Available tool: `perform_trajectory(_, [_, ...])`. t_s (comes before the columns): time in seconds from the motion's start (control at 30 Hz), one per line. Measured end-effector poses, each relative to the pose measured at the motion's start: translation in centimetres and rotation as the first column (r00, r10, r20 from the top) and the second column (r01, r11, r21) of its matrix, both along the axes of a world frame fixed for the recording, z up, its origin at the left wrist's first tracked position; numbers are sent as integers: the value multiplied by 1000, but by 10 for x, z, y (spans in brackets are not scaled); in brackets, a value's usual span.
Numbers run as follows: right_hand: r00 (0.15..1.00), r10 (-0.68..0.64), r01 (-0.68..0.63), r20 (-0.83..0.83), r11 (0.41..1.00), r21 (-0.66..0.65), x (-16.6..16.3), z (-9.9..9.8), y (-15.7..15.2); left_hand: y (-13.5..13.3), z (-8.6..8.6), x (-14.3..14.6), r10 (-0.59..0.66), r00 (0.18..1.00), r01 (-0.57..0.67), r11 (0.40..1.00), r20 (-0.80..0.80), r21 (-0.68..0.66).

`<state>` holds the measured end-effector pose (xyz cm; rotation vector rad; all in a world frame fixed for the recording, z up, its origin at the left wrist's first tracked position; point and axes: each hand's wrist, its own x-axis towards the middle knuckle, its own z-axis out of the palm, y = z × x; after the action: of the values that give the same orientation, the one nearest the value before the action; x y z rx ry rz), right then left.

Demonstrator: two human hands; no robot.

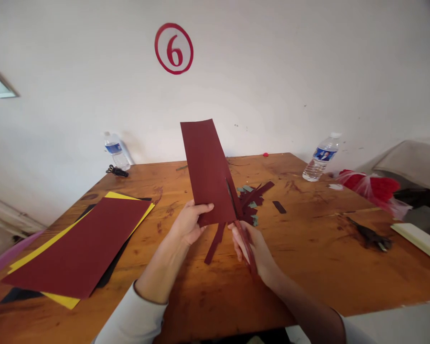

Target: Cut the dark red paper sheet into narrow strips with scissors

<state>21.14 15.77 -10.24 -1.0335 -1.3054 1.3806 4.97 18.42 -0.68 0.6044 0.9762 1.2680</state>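
My left hand (pixel 189 220) pinches the lower left corner of a dark red sheet of paper (pixel 208 167), thumb on top, holding it tilted up above the table. My right hand (pixel 252 246) is closed round the red handles of a pair of scissors (pixel 246 243). The blades lie along the sheet's right side, where a narrow strip is partly parted from it. Beneath, a pile of dark red and grey-green paper scraps (pixel 252 203) rests on the wood, and a loose strip (pixel 215 243) lies between my hands.
Stacked dark red, yellow and black sheets (pixel 82 243) lie at the left of the wooden table (pixel 301 267). Water bottles stand at the back left (pixel 116 150) and back right (pixel 320 157). Keys (pixel 117 170), dark pliers (pixel 370 234) and a plastic bag of red material (pixel 372 188) are near the edges.
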Motion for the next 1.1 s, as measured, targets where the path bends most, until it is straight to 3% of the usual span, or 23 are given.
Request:
perform_trajectory(0.5, [998,-55,52,-28,993,-104,-4,11,-2,-3,4,-3,11,1000,-11,999,4,-32])
perform_trajectory(0.83, [997,-78,78,1,996,-49,-5,7,-2,-5,5,-3,3,1000,-3,1000,15,-22])
perform_trajectory(1.1, [997,-63,57,-49,992,-110,-2,6,-2,-6,8,-2,17,1000,-15,998,25,-59])
